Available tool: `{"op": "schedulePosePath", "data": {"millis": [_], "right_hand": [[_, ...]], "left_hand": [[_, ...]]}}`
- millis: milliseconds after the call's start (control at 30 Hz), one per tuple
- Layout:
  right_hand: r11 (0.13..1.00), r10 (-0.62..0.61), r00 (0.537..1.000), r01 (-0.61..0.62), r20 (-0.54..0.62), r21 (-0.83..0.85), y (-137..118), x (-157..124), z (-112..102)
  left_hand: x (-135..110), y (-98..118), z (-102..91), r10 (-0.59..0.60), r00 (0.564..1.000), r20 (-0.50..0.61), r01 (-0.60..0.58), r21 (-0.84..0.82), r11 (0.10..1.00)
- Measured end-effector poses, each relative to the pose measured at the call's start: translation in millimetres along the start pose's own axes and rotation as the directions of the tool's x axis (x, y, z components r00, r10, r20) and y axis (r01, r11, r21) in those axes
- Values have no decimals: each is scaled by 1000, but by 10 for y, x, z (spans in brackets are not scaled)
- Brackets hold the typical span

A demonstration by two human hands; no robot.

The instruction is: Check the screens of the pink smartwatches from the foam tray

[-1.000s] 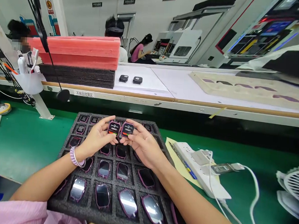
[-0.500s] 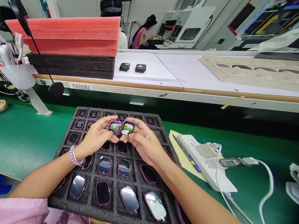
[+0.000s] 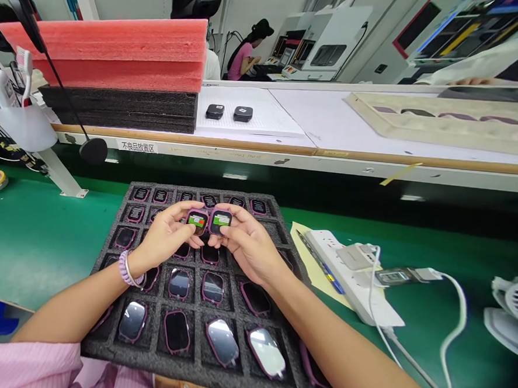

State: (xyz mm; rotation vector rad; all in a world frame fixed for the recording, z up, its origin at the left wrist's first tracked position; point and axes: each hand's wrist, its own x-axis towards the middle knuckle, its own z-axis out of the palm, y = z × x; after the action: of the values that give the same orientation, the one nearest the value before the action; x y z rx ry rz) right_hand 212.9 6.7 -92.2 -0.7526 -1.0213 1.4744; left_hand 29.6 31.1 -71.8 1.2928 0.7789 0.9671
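My left hand (image 3: 171, 229) is closed on a purple-framed smartwatch body (image 3: 197, 219), thumb at its lower left. A second smartwatch body (image 3: 220, 220), also purple, is pinched in my right hand (image 3: 247, 240), with the thumb over its lower right corner. The two are held side by side, their lit screens towards me, showing green areas; the left one has some red too. Below them lies a dark foam tray (image 3: 148, 351) whose compartments hold several more purple watch bodies (image 3: 177, 332). Some compartments are hidden behind my hands and forearms.
To the right, a white power strip (image 3: 354, 282) with cables lies beside pens (image 3: 320, 262) on yellow paper. Red foam blocks (image 3: 119, 45) sit on the shelf beside two black cases (image 3: 243, 114) and a beige tray (image 3: 421, 131). A person (image 3: 245, 55) works behind.
My thumbs have shifted slightly on the two watch bodies; the right thumb now lies over its screen's lower corner. The lit screens show differently, with less white on the right one.
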Motion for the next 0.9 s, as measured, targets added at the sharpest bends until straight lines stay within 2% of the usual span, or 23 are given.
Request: {"op": "schedulePosePath", "data": {"millis": [333, 900], "right_hand": [[999, 36, 999, -36, -24, -24, 2, 12, 16], [997, 44, 998, -46, -41, -60, 17, 11, 9]], "left_hand": [[12, -29, 1, -50, 999, -7, 50, -7, 999], [12, -57, 1, -58, 998, -12, 58, 11, 998]]}}
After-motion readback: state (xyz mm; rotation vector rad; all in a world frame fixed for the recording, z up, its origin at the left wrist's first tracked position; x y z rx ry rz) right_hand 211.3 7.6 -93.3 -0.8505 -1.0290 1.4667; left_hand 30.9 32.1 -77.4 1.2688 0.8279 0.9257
